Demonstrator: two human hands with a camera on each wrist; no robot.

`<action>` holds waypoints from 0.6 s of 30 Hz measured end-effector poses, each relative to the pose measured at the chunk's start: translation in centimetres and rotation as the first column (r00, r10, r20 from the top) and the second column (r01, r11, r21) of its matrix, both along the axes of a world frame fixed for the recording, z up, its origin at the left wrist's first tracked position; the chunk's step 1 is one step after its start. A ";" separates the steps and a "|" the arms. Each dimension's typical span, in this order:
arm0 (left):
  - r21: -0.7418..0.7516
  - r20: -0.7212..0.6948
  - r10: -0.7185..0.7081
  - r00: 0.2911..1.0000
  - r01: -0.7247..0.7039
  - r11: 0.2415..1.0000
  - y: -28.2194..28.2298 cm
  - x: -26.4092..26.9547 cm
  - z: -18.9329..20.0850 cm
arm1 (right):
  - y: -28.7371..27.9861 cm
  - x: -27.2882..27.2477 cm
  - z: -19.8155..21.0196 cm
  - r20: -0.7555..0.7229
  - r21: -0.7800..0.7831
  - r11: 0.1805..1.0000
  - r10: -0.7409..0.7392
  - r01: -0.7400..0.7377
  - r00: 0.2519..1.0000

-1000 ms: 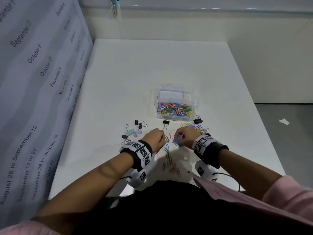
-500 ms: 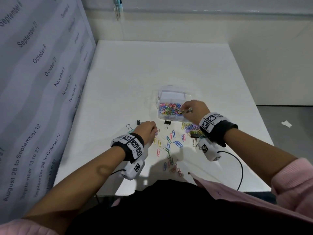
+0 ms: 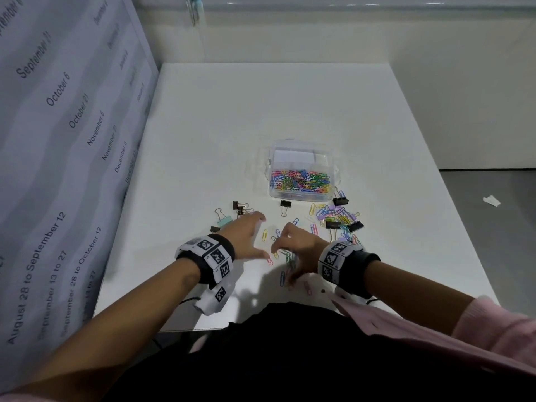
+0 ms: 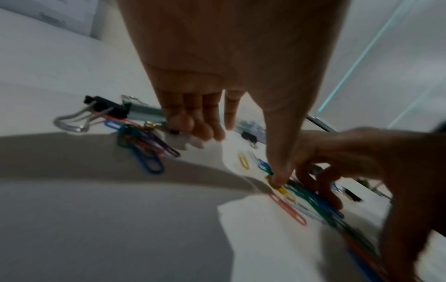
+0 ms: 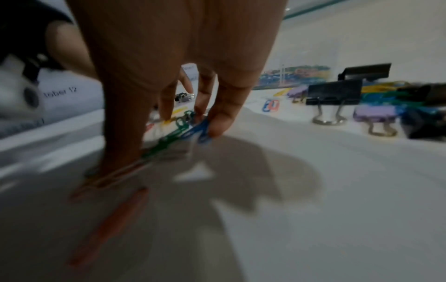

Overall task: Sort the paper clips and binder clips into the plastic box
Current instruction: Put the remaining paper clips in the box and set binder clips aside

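Note:
The clear plastic box (image 3: 301, 195) sits mid-table, its near compartment filled with coloured paper clips (image 3: 300, 179). Loose paper clips (image 3: 278, 234) lie between my hands near the front edge. My left hand (image 3: 259, 237) is spread flat; in the left wrist view its thumb (image 4: 277, 177) presses a yellow clip (image 4: 286, 191). My right hand (image 3: 282, 259) is arched over the clips. In the right wrist view its fingertips (image 5: 217, 124) touch a blue clip (image 5: 201, 129) and green clips (image 5: 169, 137) lying on the table. Black binder clips (image 3: 285, 203) lie near the box.
A mixed pile of paper clips and binder clips (image 3: 338, 217) lies right of my right hand. A mint binder clip (image 3: 224, 221) and small black ones (image 3: 236, 205) lie beyond my left hand. A calendar banner (image 3: 58, 169) lines the left side. The table edge (image 3: 261, 329) is close.
My right hand has come back from over the box to the loose clips near the front. My left hand has uncurled and spread, its thumb now reaching toward the right hand.

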State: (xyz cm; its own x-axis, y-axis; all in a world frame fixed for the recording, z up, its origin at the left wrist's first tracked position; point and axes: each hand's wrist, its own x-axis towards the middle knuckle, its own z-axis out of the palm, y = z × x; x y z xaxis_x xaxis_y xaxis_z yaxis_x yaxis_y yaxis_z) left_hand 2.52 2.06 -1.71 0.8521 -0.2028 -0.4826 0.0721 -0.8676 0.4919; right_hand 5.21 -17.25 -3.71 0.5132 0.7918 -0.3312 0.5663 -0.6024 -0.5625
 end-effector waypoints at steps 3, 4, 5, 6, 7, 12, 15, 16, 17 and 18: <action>0.047 -0.032 -0.122 0.992 0.123 0.991 -0.9 -1.0 -0.8 | -0.1 -0.1 -0.1 -0.039 0.035 0.999 -0.031 0.033 0.999; 0.047 -0.023 -0.137 0.990 0.138 0.989 -1.2 -1.2 -1.0 | -0.2 0.0 -0.2 -0.029 0.057 0.997 -0.051 0.053 0.998; 0.044 -0.010 -0.145 0.989 0.145 0.988 -1.6 -1.4 -1.1 | -0.3 0.3 -0.1 -0.009 0.069 0.995 -0.075 0.075 0.997; 0.042 0.005 -0.148 0.989 0.148 0.988 -1.9 -1.5 -1.3 | -0.4 0.6 0.2 -0.001 0.052 0.993 -0.111 0.111 0.994; 0.040 0.017 -0.152 0.988 0.151 0.988 -2.2 -1.5 -1.3 | -0.6 0.9 0.6 0.007 0.034 0.989 -0.143 0.143 0.990; -0.018 0.026 -0.142 0.989 0.143 0.990 -3.5 -0.8 -1.4 | -1.9 1.3 1.4 -0.042 -0.114 0.989 -0.098 0.093 0.994; -0.039 0.015 -0.122 0.992 0.123 0.992 -3.7 -0.5 -1.5 | -2.6 0.8 1.4 -0.119 -0.195 0.981 -0.026 0.002 0.993; -0.046 0.016 -0.113 0.993 0.114 0.992 -3.7 -0.5 -1.6 | -2.8 0.5 1.2 -0.118 -0.199 0.980 0.006 -0.029 0.993; -0.060 0.016 -0.097 0.995 0.098 0.993 -3.7 -0.6 -1.6 | -3.0 0.3 1.1 -0.105 -0.200 0.978 0.040 -0.061 0.994; -0.085 0.014 -0.073 0.997 0.073 0.994 -3.7 -0.7 -1.7 | -3.1 0.1 0.9 -0.089 -0.204 0.975 0.067 -0.083 0.994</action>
